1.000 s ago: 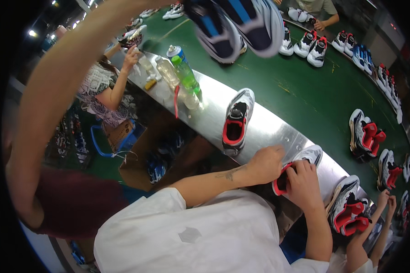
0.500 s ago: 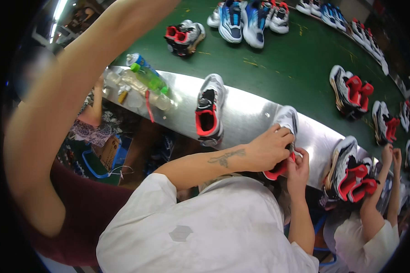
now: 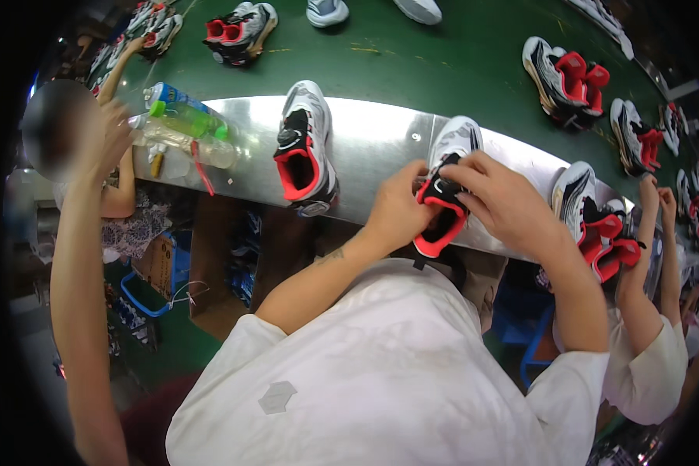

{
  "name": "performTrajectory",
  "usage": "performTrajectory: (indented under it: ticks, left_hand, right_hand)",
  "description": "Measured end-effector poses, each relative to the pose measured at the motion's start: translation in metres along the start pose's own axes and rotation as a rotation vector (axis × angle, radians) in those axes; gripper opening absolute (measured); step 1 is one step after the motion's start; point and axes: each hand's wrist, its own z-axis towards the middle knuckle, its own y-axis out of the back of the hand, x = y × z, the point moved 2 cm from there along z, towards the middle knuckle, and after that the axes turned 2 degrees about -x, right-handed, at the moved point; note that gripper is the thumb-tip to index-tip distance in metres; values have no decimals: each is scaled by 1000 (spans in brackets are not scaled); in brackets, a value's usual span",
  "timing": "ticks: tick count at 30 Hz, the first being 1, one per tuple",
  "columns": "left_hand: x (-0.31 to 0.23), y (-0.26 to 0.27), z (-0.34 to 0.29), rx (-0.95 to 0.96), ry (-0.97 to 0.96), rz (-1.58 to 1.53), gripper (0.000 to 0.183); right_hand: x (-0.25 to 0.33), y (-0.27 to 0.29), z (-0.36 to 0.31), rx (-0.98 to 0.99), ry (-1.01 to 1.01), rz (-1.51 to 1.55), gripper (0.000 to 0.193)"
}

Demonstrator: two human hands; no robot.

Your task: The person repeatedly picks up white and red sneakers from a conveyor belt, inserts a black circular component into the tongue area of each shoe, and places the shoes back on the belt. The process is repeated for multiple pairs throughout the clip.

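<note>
A white-and-grey sneaker with a red lining (image 3: pixel 455 140) stands on the metal ledge in front of me, its toe pointing away. My left hand (image 3: pixel 401 206) grips the left side of its collar. On the right side, my right hand (image 3: pixel 503 194) pinches the black upper near the tongue, fingers closed; exactly what lies between the fingertips is hidden. A matching sneaker (image 3: pixel 306 144) stands on the ledge to the left, untouched.
Plastic bottles (image 3: pixel 186 120) and a red strip (image 3: pixel 203 168) lie at the ledge's left end. Sneaker pairs stand on the green belt (image 3: pixel 412 70) beyond. Another pair (image 3: pixel 598 225) sits at right by a co-worker's arms (image 3: pixel 651 241). Another person's arm (image 3: pixel 81 295) rises at left.
My view has shifted, so the ledge sits higher. My right hand has moved up from the collar's rear to the tongue area; my left hand has moved to the collar's left side. The neighbour's arm has swung left.
</note>
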Motion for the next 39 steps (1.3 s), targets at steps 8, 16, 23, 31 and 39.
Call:
performTrajectory:
  ticks: [8,16,23,31,39]
  left_hand:
    - [8,-6,-4,-64,-53,52,36]
    - [6,-8,0,-30,-87,87,40]
    - [0,-12,-2,-19,-143,145,31]
    - [-3,-16,-3,7,-185,212,35]
    - [-5,-17,-5,-13,-210,255,40]
  right_hand:
    - [1,-14,25,114,41,-536,34]
    - [2,-14,32,393,-247,-464,34]
    - [-2,-13,25,605,-460,-385,28]
    - [-10,-19,6,400,-372,-351,34]
    - [-18,-14,0,94,264,-472,35]
